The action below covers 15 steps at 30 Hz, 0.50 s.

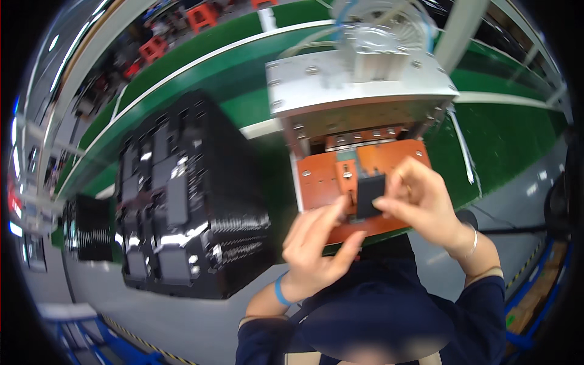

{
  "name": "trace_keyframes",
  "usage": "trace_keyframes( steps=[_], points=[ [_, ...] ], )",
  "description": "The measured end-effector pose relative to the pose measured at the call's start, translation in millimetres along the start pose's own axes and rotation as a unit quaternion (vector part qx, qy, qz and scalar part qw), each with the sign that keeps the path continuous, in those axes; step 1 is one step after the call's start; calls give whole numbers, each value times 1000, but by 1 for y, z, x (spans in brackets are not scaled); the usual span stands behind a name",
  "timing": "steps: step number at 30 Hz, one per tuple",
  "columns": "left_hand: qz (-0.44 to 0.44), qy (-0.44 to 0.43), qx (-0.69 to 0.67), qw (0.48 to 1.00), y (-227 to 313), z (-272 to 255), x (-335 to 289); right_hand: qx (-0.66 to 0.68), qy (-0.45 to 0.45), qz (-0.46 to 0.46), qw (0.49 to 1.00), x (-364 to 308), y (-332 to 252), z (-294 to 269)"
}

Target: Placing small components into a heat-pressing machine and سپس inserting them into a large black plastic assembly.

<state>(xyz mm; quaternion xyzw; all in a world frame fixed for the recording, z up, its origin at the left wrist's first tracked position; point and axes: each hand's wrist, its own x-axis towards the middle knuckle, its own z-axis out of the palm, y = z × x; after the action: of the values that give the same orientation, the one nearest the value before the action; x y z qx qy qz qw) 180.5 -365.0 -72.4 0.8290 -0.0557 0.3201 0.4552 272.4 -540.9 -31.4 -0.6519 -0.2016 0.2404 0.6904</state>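
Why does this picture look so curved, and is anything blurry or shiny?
In the head view, the fisheye lens bows the green bench and darkens the corners; also in the head view, the left hand and right hand look slightly blurred, and bright glare streaks the stacked black trays.

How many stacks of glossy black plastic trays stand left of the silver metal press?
2: the larger-looking stack in the middle-left and the smaller-looking stack farther left. Others may be hidden behind them.

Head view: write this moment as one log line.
left hand: open, beside black block; right hand: thumb at block's right edge; black block: over orange plate; black trays: left
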Motion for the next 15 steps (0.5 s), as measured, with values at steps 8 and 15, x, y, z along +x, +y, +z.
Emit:
trace_keyframes(
  steps=[8,15],
  points=[
    [153,58,17,986,44,-81,-23,-129,-276,-211,929,13,-44,55],
    [-23,395,310,865,22,-204,24,-366,-149,-536,746,122,-33,129]
  ],
)
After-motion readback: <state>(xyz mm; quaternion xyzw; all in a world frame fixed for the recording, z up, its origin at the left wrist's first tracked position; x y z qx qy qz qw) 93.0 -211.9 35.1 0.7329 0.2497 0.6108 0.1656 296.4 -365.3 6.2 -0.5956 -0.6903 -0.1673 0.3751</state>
